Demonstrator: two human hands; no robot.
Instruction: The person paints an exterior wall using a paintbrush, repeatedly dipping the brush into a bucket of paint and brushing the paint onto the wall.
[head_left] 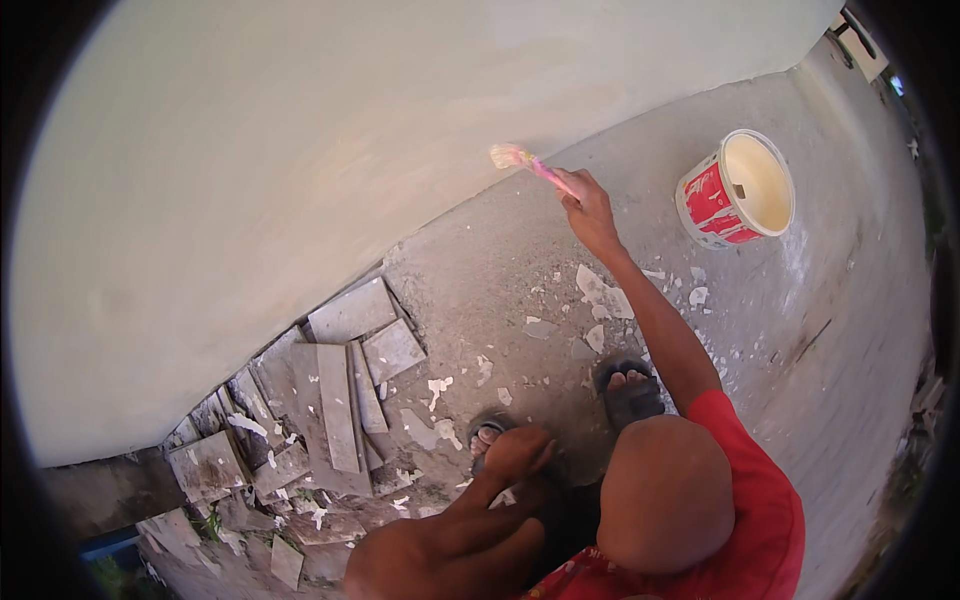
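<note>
My right hand (pixel 592 215) is closed around the pink handle of a paintbrush (pixel 552 178), my arm stretched forward. Its pale, paint-covered bristles overlap the lower part of a cream-coloured wall (pixel 300 130); whether they touch it I cannot tell. Low between my legs, my left hand (pixel 520 455) has its fingers curled in, with nothing visible in them. Right of the brush, a white and red bucket (pixel 712 205) stands on the ground, its inside coated with cream paint. A small dark piece shows at its inner wall.
Broken flat boards or tiles (pixel 340 400) lie piled along the wall's foot on the left. White flakes (pixel 600 290) are scattered over the concrete ground (pixel 470 250) around my sandalled feet (pixel 630 390). A dark object (pixel 853 35) sits far right beyond the wall's end.
</note>
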